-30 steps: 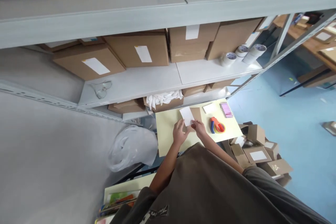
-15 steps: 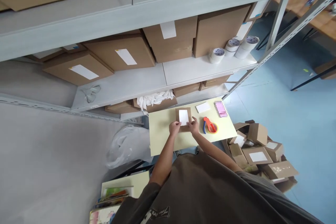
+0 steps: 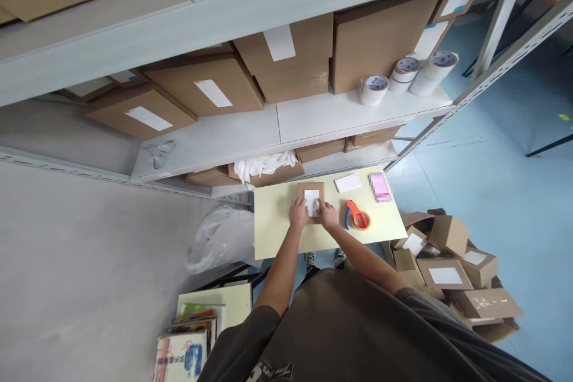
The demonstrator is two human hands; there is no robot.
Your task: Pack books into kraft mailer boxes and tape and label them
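Observation:
A small brown cardboard box [image 3: 311,188] lies on a pale yellow table [image 3: 277,227]. A white label [image 3: 311,200] sits on its top. My left hand [image 3: 298,213] rests flat on the box's near left corner, fingers over the label's edge. My right hand [image 3: 327,215] presses flat on the near right side of the label. Both hands look spread with nothing gripped. An orange and blue tape dispenser [image 3: 357,215] lies just right of my right hand.
A white label sheet [image 3: 347,182] and a pink item [image 3: 380,186] lie at the table's far right. Grey shelving [image 3: 313,119] behind holds brown boxes and tape rolls [image 3: 405,76]. Small labelled boxes [image 3: 447,262] are piled on the blue floor at right; books [image 3: 188,340] at lower left.
The white label went from being held up at an angle to lying flat on the brown box. Both hands came down onto it and now press it.

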